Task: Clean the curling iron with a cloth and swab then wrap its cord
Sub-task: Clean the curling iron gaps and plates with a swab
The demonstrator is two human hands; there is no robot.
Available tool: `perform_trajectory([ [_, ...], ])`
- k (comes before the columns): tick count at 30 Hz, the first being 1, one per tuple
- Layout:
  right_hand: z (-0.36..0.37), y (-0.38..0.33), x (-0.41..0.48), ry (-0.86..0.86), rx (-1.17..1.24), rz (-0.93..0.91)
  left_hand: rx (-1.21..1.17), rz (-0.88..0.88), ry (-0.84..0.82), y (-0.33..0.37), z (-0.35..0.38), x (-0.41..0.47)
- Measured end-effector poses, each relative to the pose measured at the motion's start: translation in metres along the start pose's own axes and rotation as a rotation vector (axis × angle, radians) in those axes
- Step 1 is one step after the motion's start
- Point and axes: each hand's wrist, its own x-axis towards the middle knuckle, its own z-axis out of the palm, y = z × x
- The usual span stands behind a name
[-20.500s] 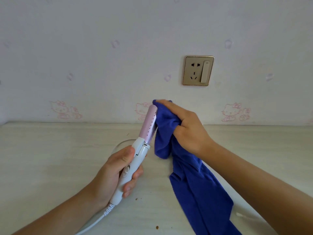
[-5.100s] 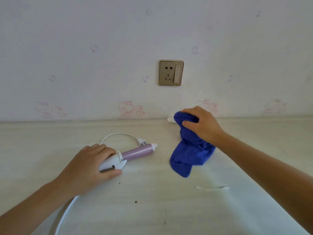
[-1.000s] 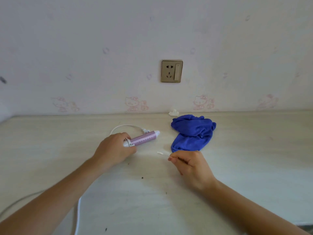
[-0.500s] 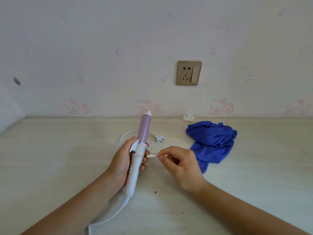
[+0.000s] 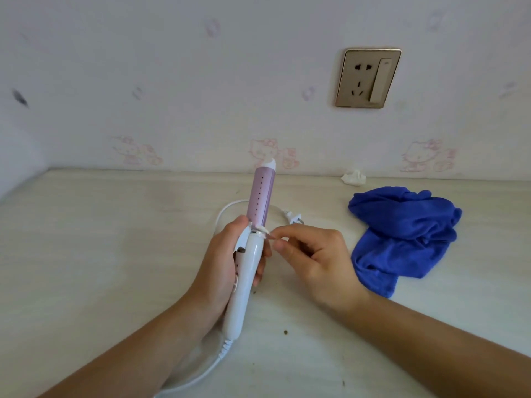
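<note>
Curling iron, glossy white handle, pink barrel, gripped by left hand; right hand pinches thin swab, apparently touching it.

Pale wood-grain table in front of me, a few dark crumbs at 6 o'clock. Gold-framed wall socket with rocker switch at 1 o'clock. Small crumpled white scrap below it, on the table against the wall. Wallpaper has faded pink cartoon cats. Dark smudge at 10 o'clock.
</note>
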Motion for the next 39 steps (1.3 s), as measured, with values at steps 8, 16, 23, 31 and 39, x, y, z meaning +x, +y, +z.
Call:
perform_trajectory([
  [8,0.0,-0.002,-0.008,-0.035,0.03,-0.029,0.049,0.013,0.02,-0.002,-0.001,-0.001],
  [16,0.003,-0.006,-0.008,0.009,-0.017,-0.003,0.058,0.008,0.007,-0.002,0.001,0.001],
  [23,0.001,-0.009,-0.005,-0.005,-0.005,0.017,0.104,-0.01,0.009,0.0,0.001,0.0],
  [31,0.004,-0.014,-0.007,-0.114,-0.089,-0.037,-0.02,-0.024,-0.01,0.006,-0.005,-0.001],
  [39,0.015,-0.021,-0.014,-0.311,-0.096,-0.092,-0.103,-0.039,-0.001,0.005,-0.003,0.0],
])
